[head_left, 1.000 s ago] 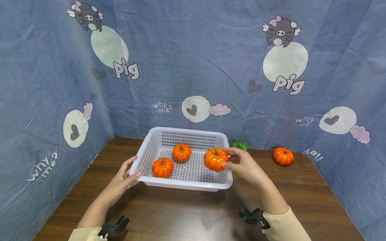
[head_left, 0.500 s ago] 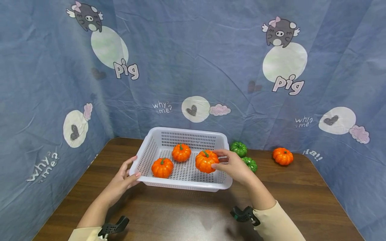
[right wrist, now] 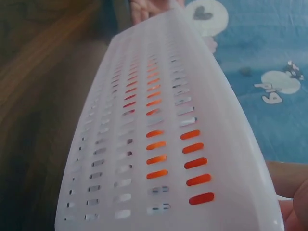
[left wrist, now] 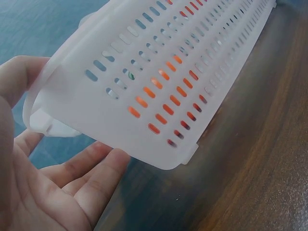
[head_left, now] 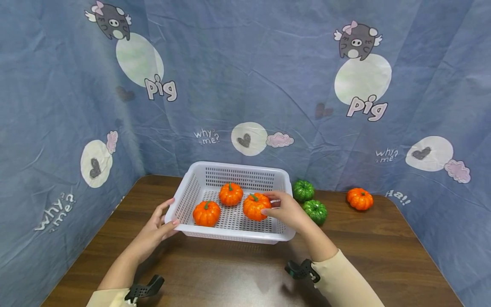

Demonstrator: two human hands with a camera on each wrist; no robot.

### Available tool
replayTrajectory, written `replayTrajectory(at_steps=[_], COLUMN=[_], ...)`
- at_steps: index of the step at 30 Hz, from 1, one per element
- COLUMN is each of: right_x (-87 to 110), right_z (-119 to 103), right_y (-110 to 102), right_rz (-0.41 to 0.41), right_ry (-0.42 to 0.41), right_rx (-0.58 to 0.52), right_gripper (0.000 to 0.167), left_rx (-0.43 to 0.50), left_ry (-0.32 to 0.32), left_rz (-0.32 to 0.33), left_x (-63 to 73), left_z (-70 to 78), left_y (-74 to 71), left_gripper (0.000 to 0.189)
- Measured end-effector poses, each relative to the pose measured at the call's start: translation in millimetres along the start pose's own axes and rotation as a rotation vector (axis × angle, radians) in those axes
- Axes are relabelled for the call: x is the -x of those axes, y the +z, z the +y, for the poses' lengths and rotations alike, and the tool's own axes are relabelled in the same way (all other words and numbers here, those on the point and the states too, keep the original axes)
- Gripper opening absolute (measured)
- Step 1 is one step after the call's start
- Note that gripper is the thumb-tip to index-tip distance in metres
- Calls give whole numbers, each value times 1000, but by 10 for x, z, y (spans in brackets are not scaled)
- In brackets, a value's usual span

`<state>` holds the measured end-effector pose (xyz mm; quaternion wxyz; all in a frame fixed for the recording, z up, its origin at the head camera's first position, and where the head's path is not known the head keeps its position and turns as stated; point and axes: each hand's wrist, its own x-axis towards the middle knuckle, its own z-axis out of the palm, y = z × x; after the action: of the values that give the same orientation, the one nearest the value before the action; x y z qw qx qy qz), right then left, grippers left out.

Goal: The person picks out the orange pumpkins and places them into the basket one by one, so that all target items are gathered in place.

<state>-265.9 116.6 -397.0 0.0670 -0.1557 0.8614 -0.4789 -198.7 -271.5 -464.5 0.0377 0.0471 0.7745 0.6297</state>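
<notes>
A white perforated plastic basket (head_left: 234,232) sits on the table in the head view, with two small orange pumpkins (head_left: 206,214) inside on its left half. My left hand (head_left: 151,232) grips the basket's left end; in the left wrist view the thumb is at the rim and the fingers (left wrist: 96,168) reach below. Within the basket's right half, my right hand (head_left: 285,209) holds a third orange pumpkin (head_left: 256,207) by its right side, fingers behind and thumb in front. Through the basket's slots in the right wrist view, orange shows, while the hand is mostly hidden by the wall.
Two glossy green pumpkins (head_left: 315,212) stand on the wooden table (head_left: 230,273) just right of the basket. Farther right, near the back edge, is another orange pumpkin (head_left: 359,199). A blue printed cloth (head_left: 245,85) hangs behind and along the sides.
The right hand has moved left and slightly down into the basket with the orange pumpkin, uncovering the green pumpkins behind it. The left hand and basket have stayed put.
</notes>
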Motion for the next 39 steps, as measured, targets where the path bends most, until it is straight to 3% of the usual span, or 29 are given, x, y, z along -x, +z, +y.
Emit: replayTrajectory(at_steps=[9, 39], right_x=[-81, -238], right_z=[-38, 52], right_y=[90, 309], right_rz=[-15, -107], right_ry=[-27, -4], right_rx=[20, 287], right_gripper=[48, 47], left_rx=[20, 14], left_ry=[22, 14], left_rz=[-14, -11], left_x=[-2, 15], left_z=[-15, 16], left_y=[0, 5], left_gripper=[74, 74])
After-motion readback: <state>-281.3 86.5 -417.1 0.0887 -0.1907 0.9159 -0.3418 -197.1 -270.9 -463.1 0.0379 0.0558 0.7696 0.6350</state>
